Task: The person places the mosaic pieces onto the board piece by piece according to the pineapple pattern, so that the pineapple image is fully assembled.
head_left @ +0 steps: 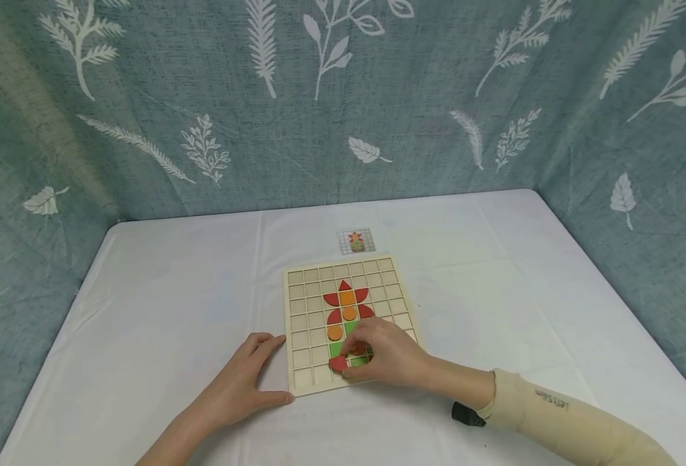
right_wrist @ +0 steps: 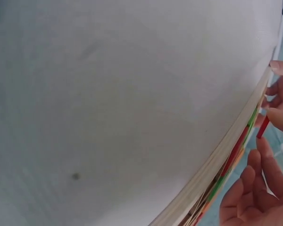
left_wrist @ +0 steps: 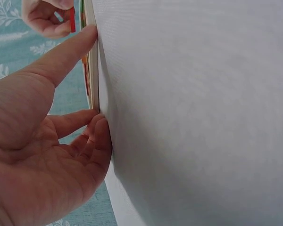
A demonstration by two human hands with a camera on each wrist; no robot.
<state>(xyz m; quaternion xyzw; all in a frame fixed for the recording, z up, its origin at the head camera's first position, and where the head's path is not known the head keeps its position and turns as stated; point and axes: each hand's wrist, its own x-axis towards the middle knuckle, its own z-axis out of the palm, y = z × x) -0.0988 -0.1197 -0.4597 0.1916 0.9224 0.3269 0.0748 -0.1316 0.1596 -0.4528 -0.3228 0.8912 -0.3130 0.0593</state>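
Note:
In the head view a square wooden grid board (head_left: pixel 310 341) lies on the white table. Red, orange and green flat pieces sit in its middle cells, including an orange square (head_left: pixel 347 298) and an orange disc (head_left: pixel 334 332). My right hand (head_left: pixel 391 355) pinches a red tile (head_left: pixel 338 364) between thumb and fingers, over the board's lower part, and hides some cells. The right wrist view shows this tile (right_wrist: pixel 262 127) edge-on, tilted above the board. My left hand (head_left: pixel 235 385) touches the board's left side with its fingertips, thumb stretched to the near left corner.
Behind the board lies a small pattern card (head_left: pixel 356 241) showing a similar coloured figure on a grid. A black object (head_left: pixel 468 414) rests on the table beside the right forearm. A patterned green-blue cloth (head_left: pixel 296 155) hangs around the table's back and sides.

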